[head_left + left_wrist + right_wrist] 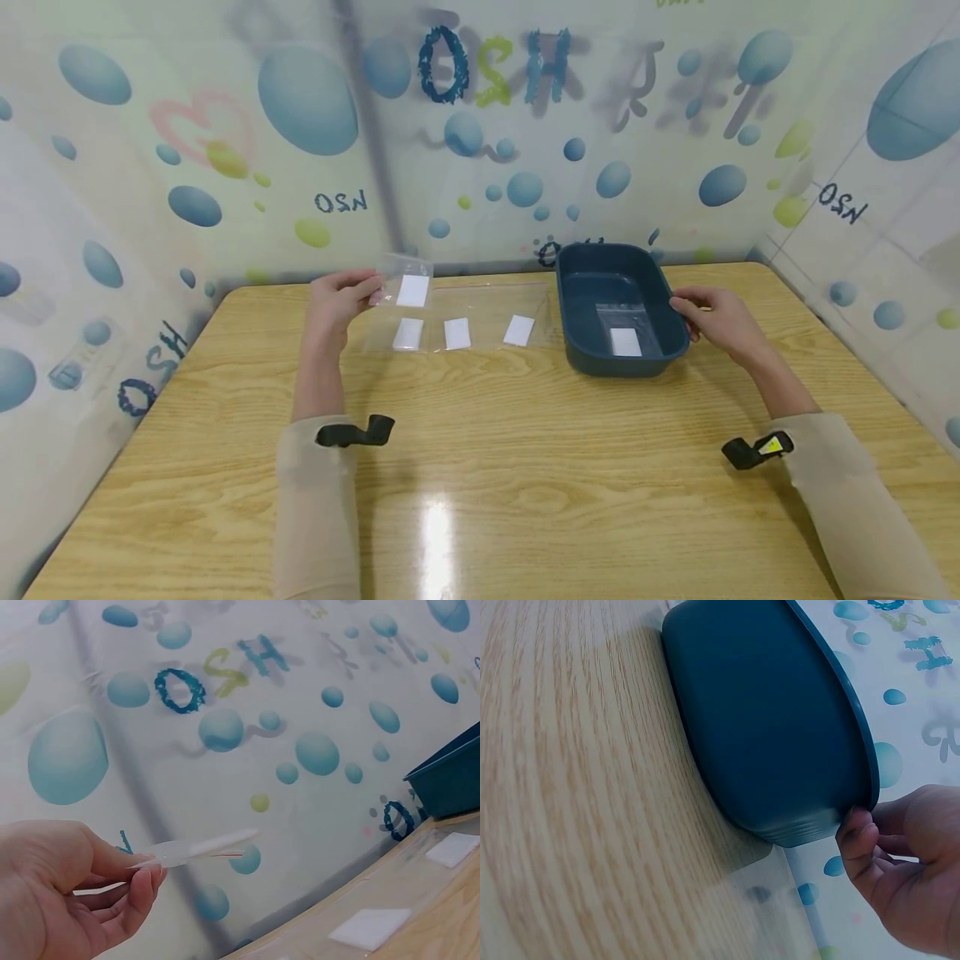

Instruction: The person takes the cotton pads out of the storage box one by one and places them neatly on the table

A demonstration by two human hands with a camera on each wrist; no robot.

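Note:
My left hand (336,302) pinches the edge of a clear plastic bag (412,290) with a white label, raised over the table's back left part. In the left wrist view, the bag (202,849) is seen nearly edge-on between thumb and fingers. Below it, three similar bags lie in a row, showing a left label (407,334), a middle label (457,333) and a right label (519,330). My right hand (718,321) grips the right rim of a dark blue plastic basin (626,367). Inside the basin lies another clear bag (626,340) with a white label.
The wooden table (525,467) meets a wall sheet (420,183) printed with bubbles and letters just behind the basin. A second patterned wall (885,267) runs along the right side. Black wrist mounts (356,432) sit on both sleeves.

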